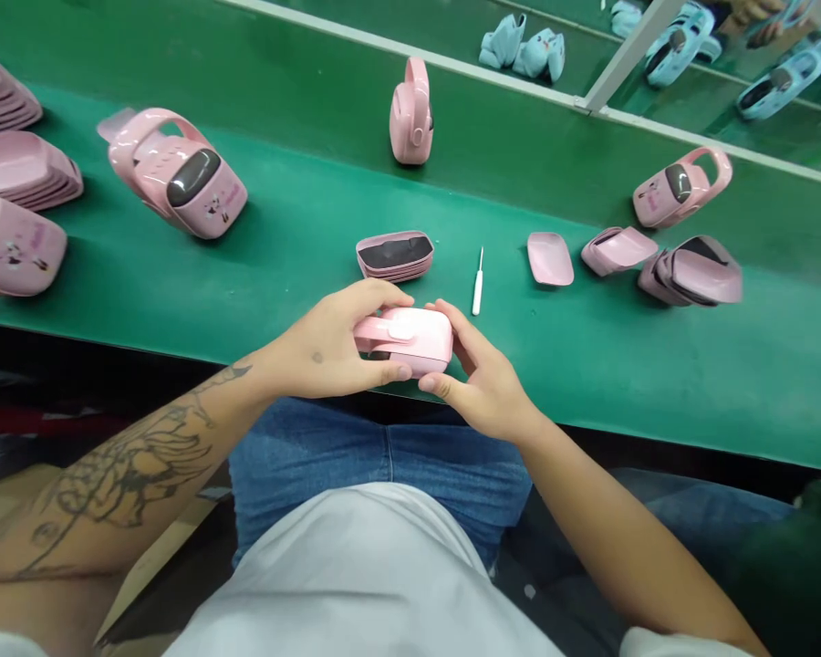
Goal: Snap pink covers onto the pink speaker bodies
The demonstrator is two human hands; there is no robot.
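Note:
Both my hands hold one pink plastic casing (410, 338) at the near edge of the green belt (301, 228). My left hand (332, 347) wraps its left end, thumb below and fingers over the top. From the right, my right hand (483, 383) grips the other end with curled fingers. Just beyond the casing lies a small stack of pink shells with a dark window (395, 255). A thin white-handled tool (478, 285) rests on the belt right of that stack.
Finished pink handled units lie at the left (181, 178), back middle (411, 111) and right (680, 189). Loose pink covers (551, 258) and shells (694, 271) sit to the right, stacked pink lids (20, 169) at far left. Blue units (524, 46) lie beyond a white rail.

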